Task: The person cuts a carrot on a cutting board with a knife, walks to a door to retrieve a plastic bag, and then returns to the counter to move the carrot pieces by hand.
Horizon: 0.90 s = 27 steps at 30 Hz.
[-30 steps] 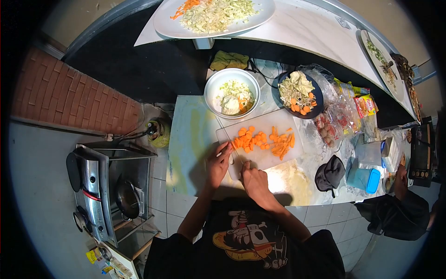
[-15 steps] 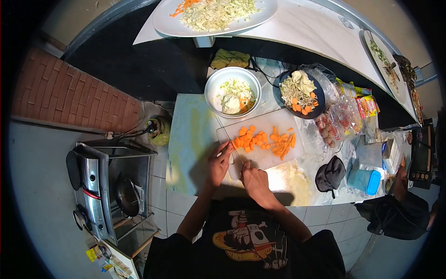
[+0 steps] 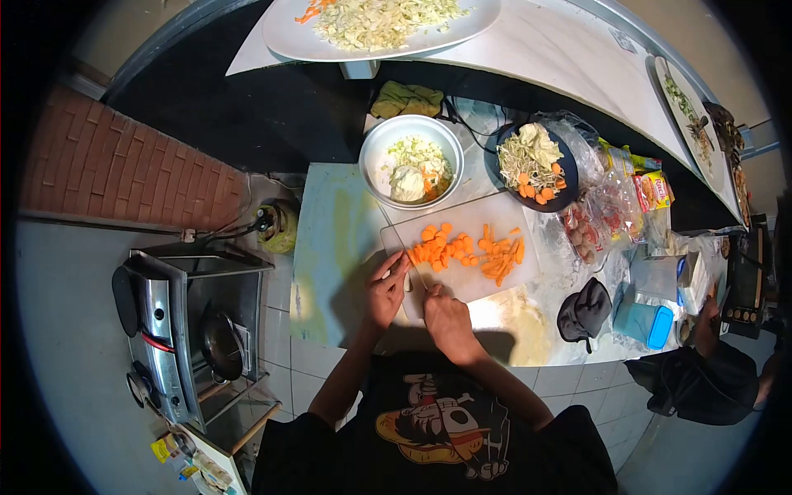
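On a white cutting board (image 3: 483,216) lie orange carrot slices (image 3: 441,247) on the left and longer carrot strips (image 3: 503,254) on the right. My left hand (image 3: 386,290) is closed, its fingertips pinching carrot at the board's left edge. My right hand (image 3: 448,318) is wrapped round the handle of a knife (image 3: 421,279). Its thin blade points away from me, up to the carrot beside my left fingertips. Just behind the board stands a white bowl (image 3: 368,157) of shredded vegetables with a pale lump among them.
A dark plate (image 3: 566,157) holds bean sprouts, carrot slices and cauliflower. Plastic bags (image 3: 606,214), a black cap (image 3: 584,312) and a blue-lidded container (image 3: 648,322) lie right. A platter (image 3: 285,37) stands on the raised counter. Left is a stove (image 3: 157,313); another person (image 3: 701,371) stands right.
The whole view has shifted slightly. Both hands stay at the board's left side, with the knife and carrot in nearly the same position.
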Each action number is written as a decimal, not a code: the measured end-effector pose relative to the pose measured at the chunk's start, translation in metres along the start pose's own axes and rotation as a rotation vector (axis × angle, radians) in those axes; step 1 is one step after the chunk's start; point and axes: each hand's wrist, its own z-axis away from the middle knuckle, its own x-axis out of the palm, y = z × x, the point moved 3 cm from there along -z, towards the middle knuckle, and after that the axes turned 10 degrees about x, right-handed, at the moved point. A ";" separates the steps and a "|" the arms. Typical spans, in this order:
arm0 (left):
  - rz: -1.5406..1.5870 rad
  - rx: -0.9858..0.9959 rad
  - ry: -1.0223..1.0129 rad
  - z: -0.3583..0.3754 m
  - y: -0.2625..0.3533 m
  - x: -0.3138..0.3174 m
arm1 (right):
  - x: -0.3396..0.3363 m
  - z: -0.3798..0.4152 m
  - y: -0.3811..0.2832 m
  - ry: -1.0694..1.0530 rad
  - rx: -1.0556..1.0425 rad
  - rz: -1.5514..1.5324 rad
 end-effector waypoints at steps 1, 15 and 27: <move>-0.004 -0.016 -0.007 -0.001 0.002 0.000 | -0.001 -0.001 0.000 0.007 -0.002 -0.005; -0.028 0.000 -0.018 -0.005 0.005 -0.001 | 0.009 -0.020 0.005 -0.075 0.033 0.016; -0.054 0.003 -0.012 0.002 0.005 0.001 | 0.006 -0.011 0.003 -0.060 0.037 0.016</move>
